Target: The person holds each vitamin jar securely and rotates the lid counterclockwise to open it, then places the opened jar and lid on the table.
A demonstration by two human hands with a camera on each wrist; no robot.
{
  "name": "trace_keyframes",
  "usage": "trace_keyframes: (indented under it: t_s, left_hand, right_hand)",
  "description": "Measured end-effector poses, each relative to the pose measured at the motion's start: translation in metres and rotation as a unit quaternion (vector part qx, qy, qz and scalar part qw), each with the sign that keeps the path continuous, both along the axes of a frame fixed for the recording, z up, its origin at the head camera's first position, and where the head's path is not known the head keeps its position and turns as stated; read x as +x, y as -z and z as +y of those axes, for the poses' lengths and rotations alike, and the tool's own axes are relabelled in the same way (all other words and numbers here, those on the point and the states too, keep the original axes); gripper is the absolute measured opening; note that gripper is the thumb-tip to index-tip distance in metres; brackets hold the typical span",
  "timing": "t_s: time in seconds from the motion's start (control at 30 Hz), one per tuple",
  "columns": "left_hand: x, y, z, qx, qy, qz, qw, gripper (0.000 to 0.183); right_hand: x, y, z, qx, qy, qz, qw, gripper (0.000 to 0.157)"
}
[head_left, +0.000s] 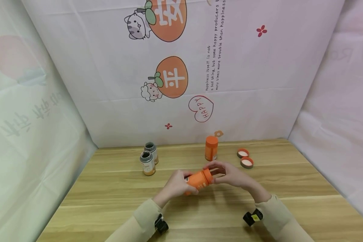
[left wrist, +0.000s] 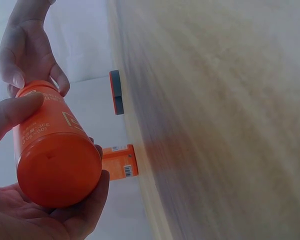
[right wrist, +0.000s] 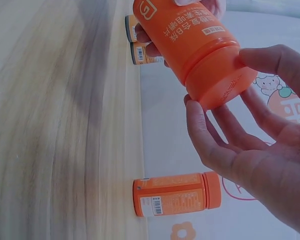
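The right hand (head_left: 231,174) pinches the orange screw cap (right wrist: 215,75) of the vitamin bottle (head_left: 197,180); the left hand (head_left: 177,184) grips its body, tilted, above the table (head_left: 109,201). Insufficient left grip under twisting could let the bottle spin or drop; abrupt cap release could spill contents (fill level hidden). The label (left wrist: 36,131) reads "36g", "复合B族"; the backdrop heart (head_left: 201,108), "HAPPY".

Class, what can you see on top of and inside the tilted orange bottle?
An orange cap is on the tilted orange bottle. Its contents cannot be seen: the cap and the bottle's walls hide them.
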State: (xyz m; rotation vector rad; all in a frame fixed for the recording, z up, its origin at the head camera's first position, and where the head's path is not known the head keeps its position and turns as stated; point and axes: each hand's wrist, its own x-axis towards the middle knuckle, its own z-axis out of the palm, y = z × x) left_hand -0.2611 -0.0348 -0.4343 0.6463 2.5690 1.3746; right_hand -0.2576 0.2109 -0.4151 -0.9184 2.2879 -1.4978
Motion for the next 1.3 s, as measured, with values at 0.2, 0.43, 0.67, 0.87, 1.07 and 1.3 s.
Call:
trace_keyframes:
  t_s: [0.2, 0.43, 0.67, 0.87, 1.07, 1.3]
  left_hand:
    - [0.001, 0.001, 0.0, -0.001, 0.002, -0.001, 1.0, 0.045]
    - [0.001, 0.002, 0.001, -0.005, 0.0, 0.001, 1.0, 0.046]
    - [0.001, 0.002, 0.002, -0.006, 0.001, -0.001, 1.0, 0.048]
    - [0.001, 0.004, 0.003, -0.007, 0.002, 0.008, 0.9999, 0.048]
    - [0.001, 0.004, 0.004, -0.011, -0.001, 0.01, 0.9999, 0.05]
    - [0.004, 0.001, 0.006, -0.013, -0.004, 0.007, 0.9999, 0.051]
  right_hand:
    - [-0.001, 0.002, 0.001, -0.018, -0.01, -0.005, 1.0, 0.046]
    - [-0.002, 0.007, 0.002, -0.042, -0.019, -0.013, 0.999, 0.045]
    - [0.0, 0.006, 0.003, -0.051, -0.016, -0.018, 0.998, 0.045]
    - [0.003, 0.004, 0.003, -0.02, 0.024, -0.013, 0.999, 0.045]
    - [0.004, 0.003, 0.001, 0.01, 0.066, -0.036, 0.997, 0.04]
    - [0.006, 0.001, -0.007, 0.018, 0.103, -0.067, 0.992, 0.045]
